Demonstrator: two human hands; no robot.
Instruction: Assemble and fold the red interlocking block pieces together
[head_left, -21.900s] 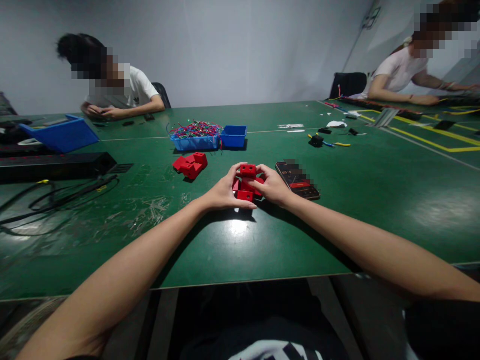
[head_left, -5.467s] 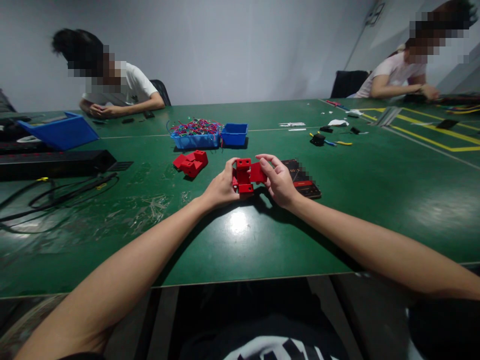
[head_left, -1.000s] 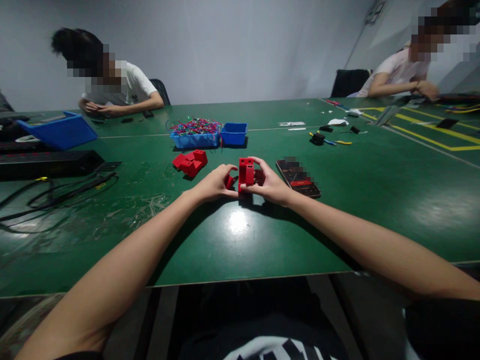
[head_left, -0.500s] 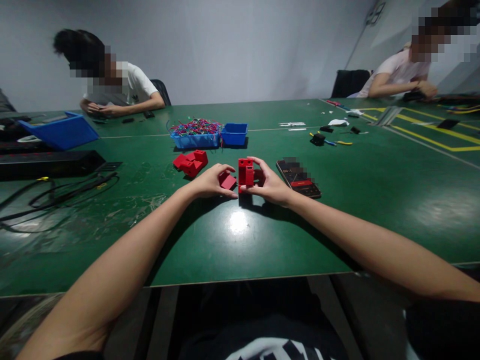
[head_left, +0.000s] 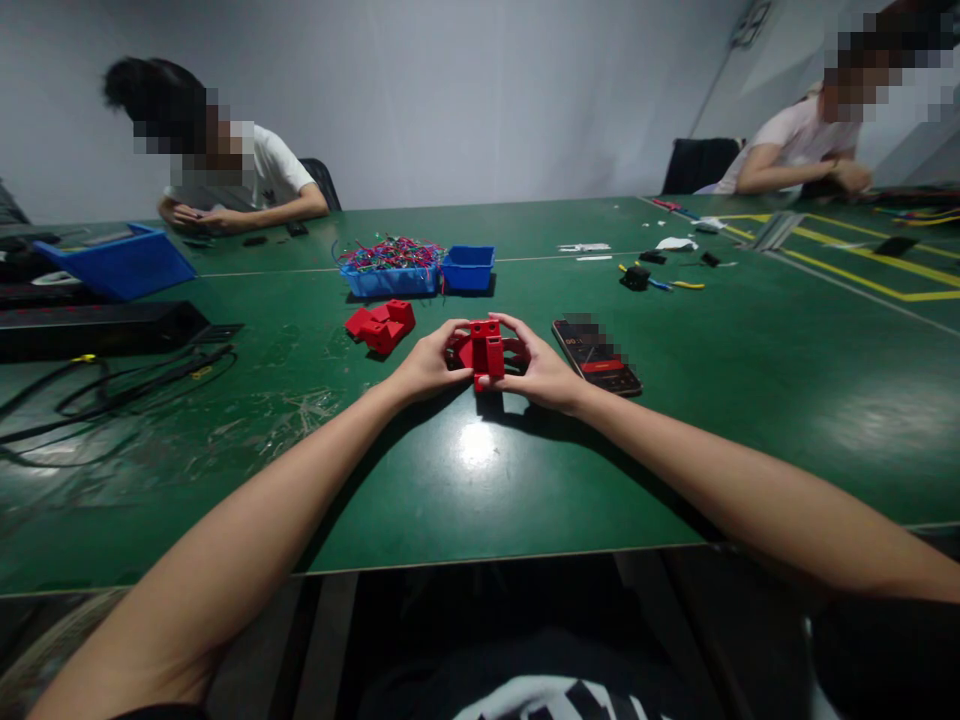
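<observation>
My right hand [head_left: 541, 372] grips a red block [head_left: 493, 355] with two round holes in its top, held upright above the table. From the left, my left hand [head_left: 433, 368] holds a smaller red piece [head_left: 464, 352] against the block's side, its fingers partly covering it. Whether the two parts are joined, I cannot tell. Behind my left hand lies a small pile of red blocks [head_left: 384, 325] on the green table [head_left: 420, 500]. A phone [head_left: 598, 358] rests just right of my right hand.
Farther back stand a blue bin of coloured wires [head_left: 394, 280] and a smaller blue bin [head_left: 469, 268]. Black cables [head_left: 112, 400] and a black power strip [head_left: 97, 328] lie on the left. Pliers [head_left: 664, 285] sit beyond the phone. Two people sit across the table.
My left hand has moved right, bringing its red piece from a small gap away up to the red block's side. My right hand stays nearly in place.
</observation>
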